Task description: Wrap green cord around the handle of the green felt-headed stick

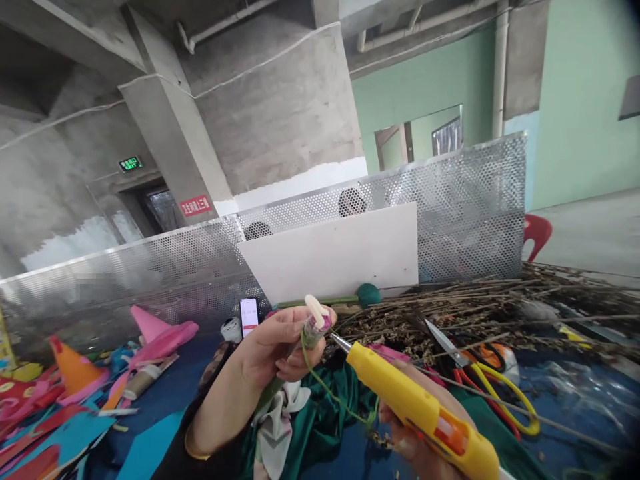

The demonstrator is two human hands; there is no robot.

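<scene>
My left hand (267,350) is closed around a small artificial flower bud (316,320) with a white tip, pinkish wrap and a green stem, holding it upright in front of me. A thin green wire (330,393) trails down from the bud. My right hand (410,437) grips a yellow hot glue gun (420,407) with an orange trigger. Its metal nozzle (341,343) points up and left, almost touching the base of the bud.
Yellow-handled scissors (493,383) lie right of the glue gun beside a heap of dry twigs (490,303). Green cloth (325,407) lies under my hands. Pink and orange paper cones (155,337) and coloured scraps sit left. A phone (249,315) stands by a perforated metal screen (450,200).
</scene>
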